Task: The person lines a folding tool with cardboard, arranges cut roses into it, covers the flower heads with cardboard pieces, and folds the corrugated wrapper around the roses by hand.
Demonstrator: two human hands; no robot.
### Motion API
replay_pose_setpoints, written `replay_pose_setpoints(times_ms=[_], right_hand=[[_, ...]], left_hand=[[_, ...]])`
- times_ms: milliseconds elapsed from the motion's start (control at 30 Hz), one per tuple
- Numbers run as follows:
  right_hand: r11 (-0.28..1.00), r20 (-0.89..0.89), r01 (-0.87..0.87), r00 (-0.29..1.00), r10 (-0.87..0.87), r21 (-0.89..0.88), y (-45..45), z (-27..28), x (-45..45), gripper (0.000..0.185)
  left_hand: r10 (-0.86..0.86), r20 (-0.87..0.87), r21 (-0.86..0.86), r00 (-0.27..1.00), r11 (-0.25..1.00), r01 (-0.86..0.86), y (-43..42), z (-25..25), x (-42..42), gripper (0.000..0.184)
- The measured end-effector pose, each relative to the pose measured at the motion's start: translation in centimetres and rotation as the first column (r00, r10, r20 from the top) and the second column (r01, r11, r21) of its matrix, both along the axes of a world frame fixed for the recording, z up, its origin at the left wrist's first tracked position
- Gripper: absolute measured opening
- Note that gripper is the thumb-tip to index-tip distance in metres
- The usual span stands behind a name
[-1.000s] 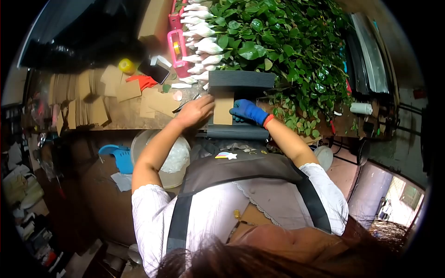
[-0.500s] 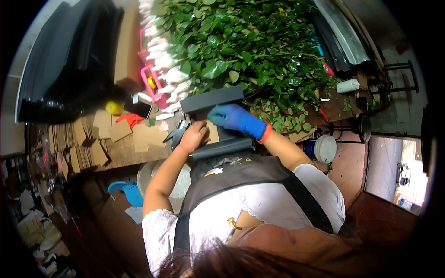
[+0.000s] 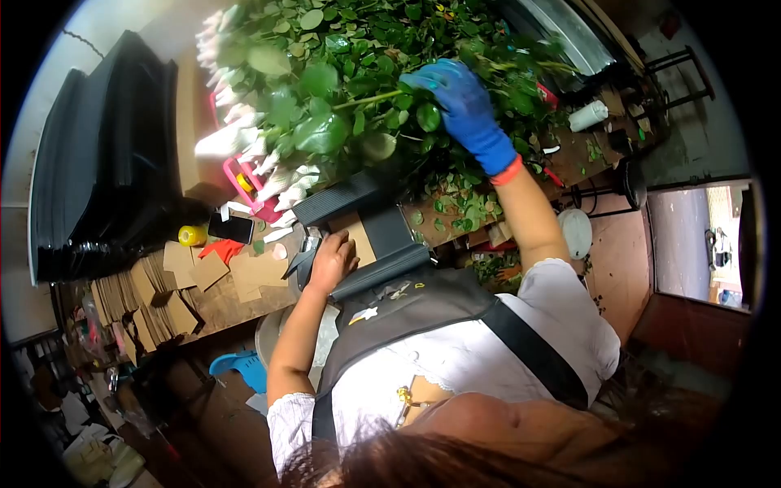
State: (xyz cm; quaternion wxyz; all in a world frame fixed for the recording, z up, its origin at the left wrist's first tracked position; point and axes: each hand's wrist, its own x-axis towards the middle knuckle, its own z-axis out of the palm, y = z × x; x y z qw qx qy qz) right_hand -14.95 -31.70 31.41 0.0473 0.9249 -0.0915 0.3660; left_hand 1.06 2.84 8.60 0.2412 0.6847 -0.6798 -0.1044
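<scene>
In a blue glove, my right hand [image 3: 455,89] is closed around the green stem of a rose [image 3: 366,100] above the leafy pile. Its leaves and a blurred white-wrapped head [image 3: 228,138] stretch to the left. My bare left hand [image 3: 333,259] rests with its fingers laid over a cardboard piece [image 3: 355,233]. That piece lies on a black ribbed sheet [image 3: 389,228], whose sides are folded up at the front and back. Beside the left hand is a grey metal item [image 3: 305,254], partly hidden.
Many leafy stems [image 3: 366,49] with white-wrapped heads cover the back of the table. At left are cardboard pieces [image 3: 154,297], a phone [image 3: 230,228], yellow tape [image 3: 192,236] and stacked black sheets [image 3: 106,163]. A white roll [image 3: 588,116] lies at right.
My right hand has moved from the black sheet up to the pile and now holds a rose stem. My left hand stays by the cardboard. The view has shifted a little.
</scene>
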Motion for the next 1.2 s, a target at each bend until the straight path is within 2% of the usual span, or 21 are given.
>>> replay_pose_setpoints(times_ms=[133,233,267,300,367,400,467,533,567,633,667,700,767,867,900,933,967,1000,1067,1167,1200], right_hand=[[0.999,-0.088,0.035,0.996,-0.033,0.018,0.9,1.3,-4.0,0.047],[0.986,-0.142,0.156,0.979,-0.146,0.064,-2.9,-3.0,-4.6,0.043],[0.982,-0.113,0.150,0.984,-0.137,0.114,-2.7,-3.4,-4.3,0.040],[0.997,-0.038,0.076,0.996,-0.075,0.003,-0.4,-1.2,-3.2,0.042],[0.998,-0.073,0.056,0.996,-0.054,0.014,0.5,-2.6,-0.1,0.054],[0.994,-0.352,0.106,0.929,-0.113,-0.040,-1.3,-5.1,0.7,0.069],[0.986,-0.309,0.168,0.938,-0.159,0.003,0.4,-4.8,2.3,0.063],[0.975,-0.293,0.214,0.937,-0.190,0.054,2.4,-0.1,4.3,0.056],[0.991,-0.229,0.132,0.965,-0.130,-0.010,2.4,1.0,4.9,0.052],[0.992,-0.087,-0.012,0.996,0.001,-0.129,2.5,1.7,6.5,0.045],[0.998,-0.111,-0.059,0.992,0.057,-0.013,2.3,1.7,6.6,0.034],[0.996,-0.122,-0.025,0.992,0.036,0.091,2.7,2.3,6.1,0.031],[0.994,0.039,-0.101,0.994,0.099,0.047,3.7,3.7,3.7,0.034],[0.974,-0.137,-0.125,0.979,0.152,0.187,4.7,3.5,-2.3,0.040],[0.959,-0.210,-0.104,0.964,0.162,0.265,4.6,3.5,-4.2,0.041],[0.949,-0.237,-0.107,0.954,0.181,0.295,4.3,3.0,-6.2,0.041],[0.941,-0.263,-0.107,0.944,0.197,0.322,4.0,2.3,-7.9,0.041],[0.920,-0.363,-0.082,0.902,0.232,0.384,4.0,2.0,-9.0,0.039],[0.874,-0.544,0.003,0.784,0.300,0.487,3.7,1.4,-11.2,0.036],[0.827,-0.636,0.124,0.704,0.315,0.548,2.0,-5.8,-14.9,0.034],[0.826,-0.701,0.184,0.643,0.309,0.533,2.1,-8.1,-15.2,0.033]], left_hand=[[0.032,-0.070,0.095,0.997,0.995,-0.026,0.2,-0.2,0.2,0.040],[0.042,-0.117,0.049,0.992,0.998,-0.036,0.5,-1.2,0.9,0.037],[-0.022,-0.024,0.037,0.999,0.999,0.023,0.3,-0.3,0.5,0.034],[-0.015,-0.044,0.044,0.999,0.999,0.017,0.2,-0.3,0.5,0.034],[0.006,-0.067,0.024,0.998,1.000,-0.005,0.2,-1.1,0.5,0.033],[0.048,-0.037,0.083,0.998,0.996,-0.045,0.7,-1.9,0.4,0.030],[0.131,-0.224,0.176,0.966,0.980,-0.093,1.7,-2.1,0.7,0.033],[0.138,-0.192,0.095,0.972,0.988,-0.122,1.0,-5.8,1.6,0.038],[0.194,-0.370,0.029,0.908,0.980,-0.197,1.3,-4.3,0.7,0.038],[0.089,-0.243,0.098,0.966,0.993,-0.067,0.8,-0.7,0.6,0.035],[0.086,-0.074,0.090,0.994,0.993,-0.079,1.2,-1.6,0.7,0.035],[0.056,-0.115,0.061,0.992,0.997,-0.050,0.8,0.5,0.5,0.032],[0.110,-0.093,0.180,0.990,0.979,-0.092,0.8,-2.2,1.2,0.033],[0.112,-0.102,0.108,0.989,0.989,-0.101,0.0,-0.4,0.5,0.037],[0.034,-0.284,0.173,0.958,0.985,0.016,-0.1,0.8,1.0,0.036],[0.228,-0.704,0.273,0.672,0.961,-0.040,-0.2,-2.6,1.4,0.034],[0.331,-0.791,0.400,0.514,0.916,0.026,-1.0,-2.6,1.8,0.032],[0.458,-0.817,0.516,0.350,0.852,0.088,-1.9,-2.4,2.3,0.031],[0.391,-0.790,0.363,0.473,0.919,-0.152,-1.1,-3.2,3.0,0.032],[0.488,-0.864,0.496,-0.126,0.868,-0.040,-1.7,0.8,2.5,0.041],[0.527,-0.850,0.526,0.009,0.849,-0.045,-1.6,-2.4,3.2,0.041]])
